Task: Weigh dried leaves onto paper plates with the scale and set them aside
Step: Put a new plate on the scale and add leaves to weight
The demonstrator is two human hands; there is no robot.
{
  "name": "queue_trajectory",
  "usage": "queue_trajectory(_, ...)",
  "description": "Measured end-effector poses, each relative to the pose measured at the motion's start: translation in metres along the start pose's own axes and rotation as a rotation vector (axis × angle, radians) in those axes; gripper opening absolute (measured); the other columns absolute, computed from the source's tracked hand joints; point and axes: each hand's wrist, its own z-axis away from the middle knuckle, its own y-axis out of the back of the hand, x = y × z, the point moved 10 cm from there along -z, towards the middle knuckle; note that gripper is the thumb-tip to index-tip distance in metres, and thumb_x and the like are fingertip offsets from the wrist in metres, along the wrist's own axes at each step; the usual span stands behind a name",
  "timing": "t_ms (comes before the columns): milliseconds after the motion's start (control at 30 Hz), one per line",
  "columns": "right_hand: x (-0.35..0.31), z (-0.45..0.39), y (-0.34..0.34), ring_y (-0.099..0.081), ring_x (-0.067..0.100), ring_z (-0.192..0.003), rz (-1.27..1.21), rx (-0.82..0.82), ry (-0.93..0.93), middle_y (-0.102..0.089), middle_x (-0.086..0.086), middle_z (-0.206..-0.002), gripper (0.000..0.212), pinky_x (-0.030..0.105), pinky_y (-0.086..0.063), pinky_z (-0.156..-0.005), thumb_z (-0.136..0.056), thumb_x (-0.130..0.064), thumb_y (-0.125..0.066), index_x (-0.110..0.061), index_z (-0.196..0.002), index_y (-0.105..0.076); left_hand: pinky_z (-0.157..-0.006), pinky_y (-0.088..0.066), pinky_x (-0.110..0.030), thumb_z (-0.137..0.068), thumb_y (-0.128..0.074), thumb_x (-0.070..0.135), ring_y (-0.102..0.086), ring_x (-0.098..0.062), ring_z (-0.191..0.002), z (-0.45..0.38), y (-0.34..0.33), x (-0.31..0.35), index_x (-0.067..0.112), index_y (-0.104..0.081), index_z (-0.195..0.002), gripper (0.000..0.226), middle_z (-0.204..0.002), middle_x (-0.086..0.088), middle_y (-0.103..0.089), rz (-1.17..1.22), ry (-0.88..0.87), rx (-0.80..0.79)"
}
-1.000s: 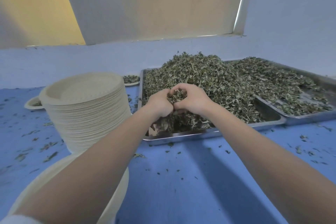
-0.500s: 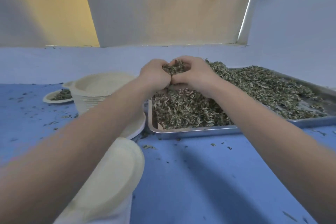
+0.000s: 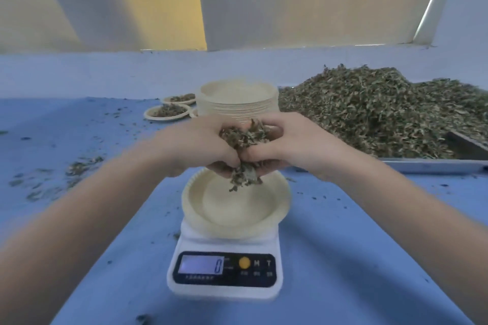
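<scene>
loading step: left hand [image 3: 203, 146] and right hand [image 3: 291, 145], fingers curled, cup a clump of dried leaves [image 3: 244, 137] just above the empty paper plate [image 3: 232, 208] on the scale [image 3: 224, 276], display reading 0. next, probably: release leaves gradually, watching the display.

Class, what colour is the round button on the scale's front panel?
Yellow: the round button on the scale, clearest in the head view.

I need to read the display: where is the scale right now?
Head view, bottom centre: the scale sits on the blue table, carrying an empty paper plate.
</scene>
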Motion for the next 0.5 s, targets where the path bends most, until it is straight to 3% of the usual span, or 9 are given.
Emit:
queue_trajectory(100, 0.020, 0.005, 0.002, -0.070, 0.014, -0.077, 0.403, -0.042, -0.093, -0.071, 0.000, -0.093, 0.041, 0.030, -0.059, -0.073, -0.070, -0.040, -0.079, -0.035, -0.109, -0.066, -0.078, -0.057, -0.027, -0.079, -0.073, 0.017, -0.063, -0.013, -0.100, 0.009, 0.000, -0.027, 0.043, -0.042, -0.134, 0.069, -0.132, 0.007, -0.047, -0.082, 0.052, -0.052)
queue_trajectory(200, 0.015, 0.006, 0.017, -0.063, -0.007, -0.067, 0.658, 0.055, -0.047, -0.070, -0.012, -0.089, 0.040, 0.012, -0.048, -0.056, -0.066, -0.064, -0.068, -0.048, -0.102, -0.065, -0.075, -0.056, -0.022, -0.081, -0.071, 0.025, -0.060, -0.007, -0.102, 0.013, 0.011, -0.041, 0.047, -0.042, -0.132, 0.063, -0.135, 0.011, -0.043, -0.023, 0.049, -0.038)
queue_trajectory(267, 0.013, 0.005, 0.022, -0.058, -0.016, -0.071, 0.682, 0.102, -0.008, -0.069, -0.017, -0.088, 0.034, 0.005, -0.040, -0.049, -0.069, -0.065, -0.064, -0.048, -0.099, -0.067, -0.072, -0.056, -0.022, -0.086, -0.066, 0.021, -0.063, -0.010, -0.097, 0.012, 0.025, -0.047, 0.042, -0.050, -0.125, 0.047, -0.129, 0.011, -0.050, 0.036, 0.021, 0.047)
queue_trajectory(367, 0.013, 0.004, 0.023, -0.055, -0.018, -0.081, 0.689, 0.175, 0.056, -0.066, -0.022, -0.082, 0.020, 0.002, -0.041, -0.062, -0.076, -0.056, -0.064, -0.045, -0.092, -0.069, -0.063, -0.055, -0.019, -0.091, -0.058, 0.014, -0.066, -0.012, -0.083, 0.009, 0.041, -0.054, 0.034, -0.062, -0.109, 0.027, -0.111, 0.010, -0.062, 0.075, -0.041, 0.223)
queue_trajectory(500, 0.014, 0.007, 0.021, -0.059, -0.009, -0.075, 0.572, 0.319, 0.173, -0.068, -0.022, -0.080, 0.007, 0.002, -0.040, -0.067, -0.082, -0.041, -0.067, -0.038, -0.087, -0.072, -0.065, -0.054, -0.025, -0.087, -0.060, 0.011, -0.065, -0.008, -0.077, 0.010, 0.046, -0.068, 0.035, -0.068, -0.091, 0.024, -0.095, 0.009, -0.070, 0.190, -0.128, 0.463)
